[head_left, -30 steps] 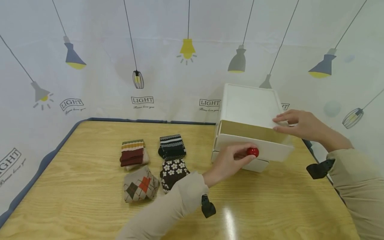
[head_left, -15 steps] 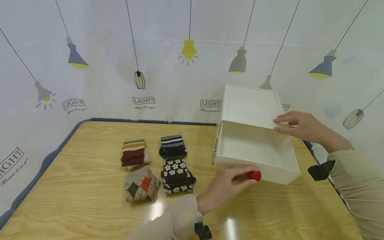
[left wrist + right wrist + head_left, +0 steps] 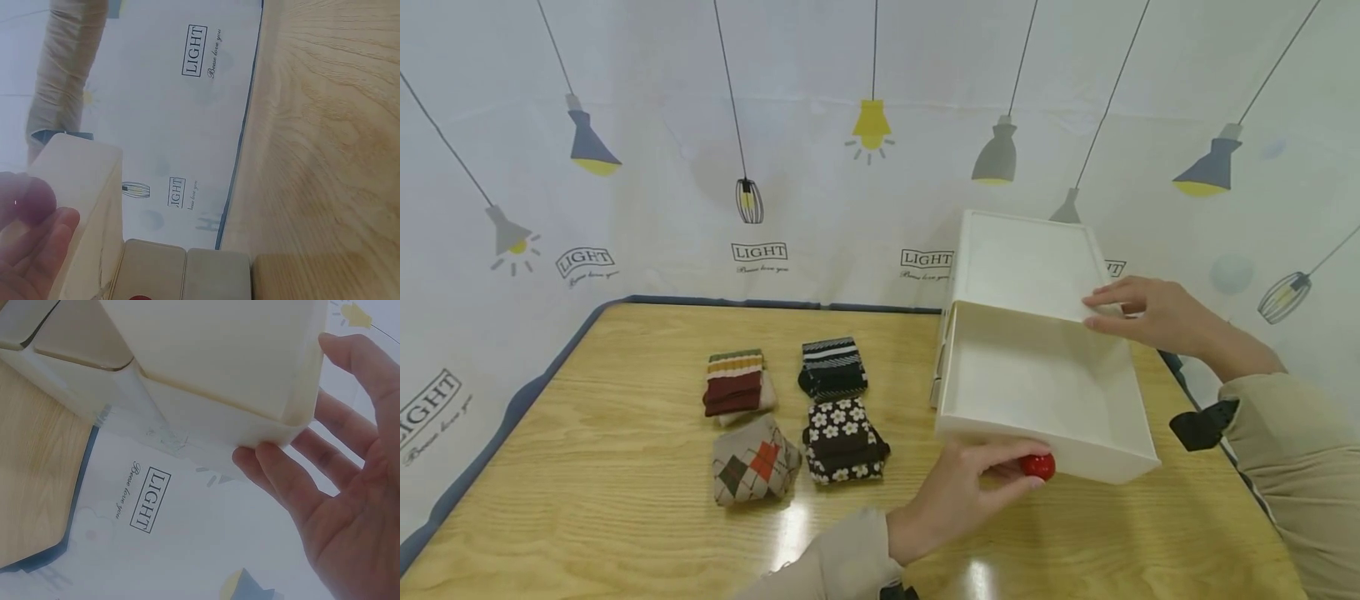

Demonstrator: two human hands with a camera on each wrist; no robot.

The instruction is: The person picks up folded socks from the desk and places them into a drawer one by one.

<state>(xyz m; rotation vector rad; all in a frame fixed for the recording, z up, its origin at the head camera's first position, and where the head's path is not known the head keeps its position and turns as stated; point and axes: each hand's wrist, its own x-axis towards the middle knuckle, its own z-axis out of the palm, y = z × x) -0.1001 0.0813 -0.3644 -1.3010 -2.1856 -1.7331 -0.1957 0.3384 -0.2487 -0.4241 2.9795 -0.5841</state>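
In the head view, a white cabinet (image 3: 1026,258) stands at the right of the table with its top drawer (image 3: 1105,462) pulled far out. Nothing shows inside the drawer. My left hand (image 3: 958,496) pinches the drawer's round red knob (image 3: 1038,467) between thumb and fingers. The left wrist view shows the same knob (image 3: 35,201) at the fingertips, with lower drawer fronts (image 3: 217,275) below. My right hand (image 3: 1161,321) rests its fingers on the cabinet's top at the right front edge. Seen from the right wrist, those fingertips (image 3: 272,453) touch the white casing at its corner.
Left of the cabinet lie folded socks: a maroon striped pair (image 3: 735,387), a black striped pair (image 3: 833,367), an argyle pair (image 3: 754,462) and a flowered pair (image 3: 844,442). Behind the wooden table (image 3: 602,467) hangs a lamp-printed white cloth (image 3: 812,133).
My left hand has drawn the top drawer out toward me by its knob, and the inside has come into view. My right hand has stayed on the cabinet.
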